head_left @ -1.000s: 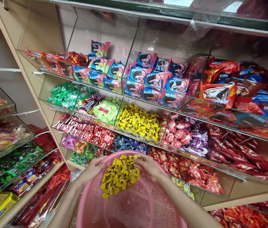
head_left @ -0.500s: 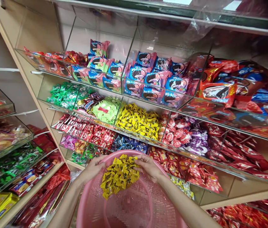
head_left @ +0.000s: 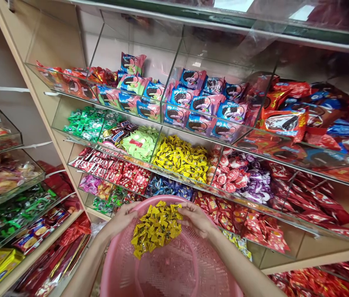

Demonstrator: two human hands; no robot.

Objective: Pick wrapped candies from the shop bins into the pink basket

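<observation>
Your left hand (head_left: 125, 218) and right hand (head_left: 197, 220) flank yellow-wrapped candies (head_left: 155, 229), grip unclear; loose hold risks spills past the round pink plastic basket (head_left: 117, 266).

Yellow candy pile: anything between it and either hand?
Nothing visible. The right hand is at the right edge of the yellow candy pile; the left hand is by its upper left side, with no other object between.

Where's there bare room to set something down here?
In the pink basket, the bare mesh below the yellow candies in view, bounded by its side walls. It's crowded where the left hand and right hand flank those candies, and among the blue-and-pink packets shelved above.
</observation>
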